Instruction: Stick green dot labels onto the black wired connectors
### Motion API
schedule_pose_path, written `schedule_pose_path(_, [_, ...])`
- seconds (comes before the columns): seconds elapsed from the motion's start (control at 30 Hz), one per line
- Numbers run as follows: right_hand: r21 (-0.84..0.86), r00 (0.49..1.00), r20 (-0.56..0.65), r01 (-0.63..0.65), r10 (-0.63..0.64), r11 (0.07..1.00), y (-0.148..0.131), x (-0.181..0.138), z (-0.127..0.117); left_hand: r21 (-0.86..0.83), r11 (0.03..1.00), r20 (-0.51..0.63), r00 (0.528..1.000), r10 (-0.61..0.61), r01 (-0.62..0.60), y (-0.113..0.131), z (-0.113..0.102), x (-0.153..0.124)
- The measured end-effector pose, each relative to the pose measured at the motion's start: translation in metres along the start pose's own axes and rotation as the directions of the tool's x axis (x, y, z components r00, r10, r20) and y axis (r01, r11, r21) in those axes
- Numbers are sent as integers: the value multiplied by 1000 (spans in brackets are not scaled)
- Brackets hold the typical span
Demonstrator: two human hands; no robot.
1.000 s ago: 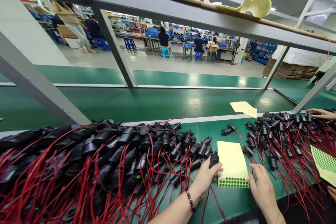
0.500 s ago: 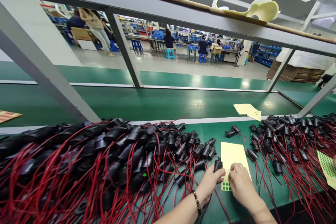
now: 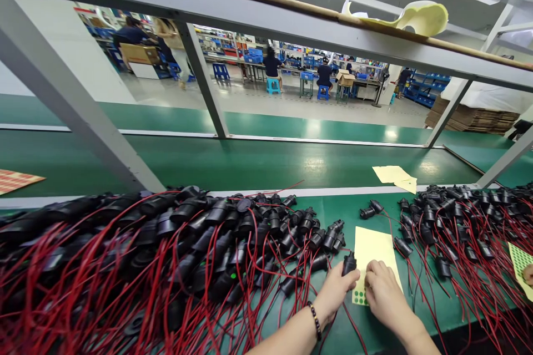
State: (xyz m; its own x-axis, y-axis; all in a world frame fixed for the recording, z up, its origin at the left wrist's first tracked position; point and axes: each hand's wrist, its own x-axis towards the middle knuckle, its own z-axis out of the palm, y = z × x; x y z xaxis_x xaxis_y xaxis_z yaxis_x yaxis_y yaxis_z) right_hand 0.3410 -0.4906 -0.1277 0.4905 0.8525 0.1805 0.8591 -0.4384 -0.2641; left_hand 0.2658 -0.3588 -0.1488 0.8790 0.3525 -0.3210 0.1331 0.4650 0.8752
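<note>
When viewed at the left hand (image 3: 335, 285), found a black connector (image 3: 348, 264) held firmly between thumb and fingers. Observed the right hand (image 3: 383, 292) over the lower part of a yellow sheet (image 3: 372, 243), with fingers curled; cannot tell whether closed on anything. Noted green dots (image 3: 358, 298) just beside those fingers, a wired heap (image 3: 216, 213) left of the left hand, and a similar heap (image 3: 425, 232) right of the right hand.

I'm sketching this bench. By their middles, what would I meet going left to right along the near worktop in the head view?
Large pile of wired black parts, left hand, right hand, smaller pile of wired black parts, far-right green-dotted sheet.
</note>
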Motion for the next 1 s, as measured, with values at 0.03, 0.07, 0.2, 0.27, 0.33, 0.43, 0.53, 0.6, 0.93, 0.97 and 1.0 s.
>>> schedule_pose_path(0.03, [65,1000,-21,-7,9,998,2,-1,-1,12,1000,5,1000,10,-10,0,-1,0])
schedule_pose_path(0.07, [152,999,-44,-19,26,988,4,-3,-1,22,1000,8,1000,18,-18,0,-2,0])
schedule_pose_path(0.2, [526,963,-147,-118,226,842,11,-16,-8,80,994,64,995,75,-80,6,-2,-7])
schedule_pose_path(0.27, [673,916,-188,-144,356,725,11,-23,-12,96,987,140,983,116,-130,9,2,-15])
schedule_pose_path(0.33, [806,878,-189,-117,439,581,6,-30,-15,61,987,216,968,130,-147,12,8,-25])
schedule_pose_path(0.43, [921,878,-148,-46,456,388,-2,-38,-18,38,988,257,957,133,-148,15,16,-35])
schedule_pose_path(0.53, [950,900,-133,-3,415,311,-7,-41,-20,156,956,243,947,208,-250,18,18,-39])
schedule_pose_path(0.6, [956,899,-142,16,413,294,-9,-41,-22,189,936,253,936,245,-296,20,17,-40])
schedule_pose_path(0.93, [963,820,-254,164,513,216,-34,-33,-33,-60,998,216,976,4,9,27,23,-44])
schedule_pose_path(0.97, [960,803,-258,150,537,237,-34,-34,-34,-49,998,220,975,-14,25,32,23,-47])
schedule_pose_path(1.0, [959,789,-254,128,560,255,-33,-35,-36,-45,998,234,972,-36,48,37,23,-50])
